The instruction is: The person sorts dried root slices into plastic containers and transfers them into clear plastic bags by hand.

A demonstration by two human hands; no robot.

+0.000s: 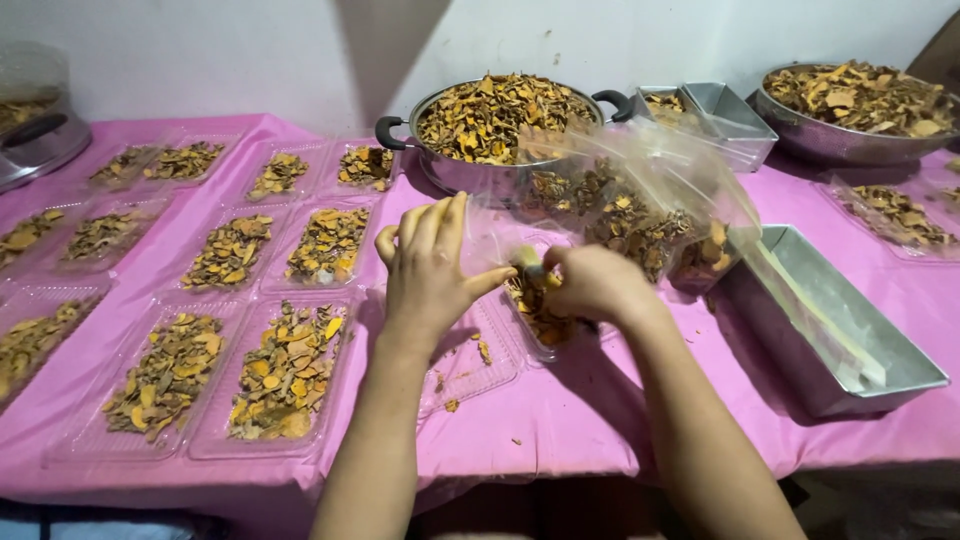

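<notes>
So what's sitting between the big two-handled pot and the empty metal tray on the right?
In the head view, a clear plastic bag of dried orange-yellow pieces lies between the pot and the tray.

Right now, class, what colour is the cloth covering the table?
Pink; the tablecloth shows best in the head view.

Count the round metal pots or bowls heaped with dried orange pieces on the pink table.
3: a handled pot at back centre, a wide bowl at back right, and one at the far left edge, partly cut off. More may sit outside the view.
</notes>
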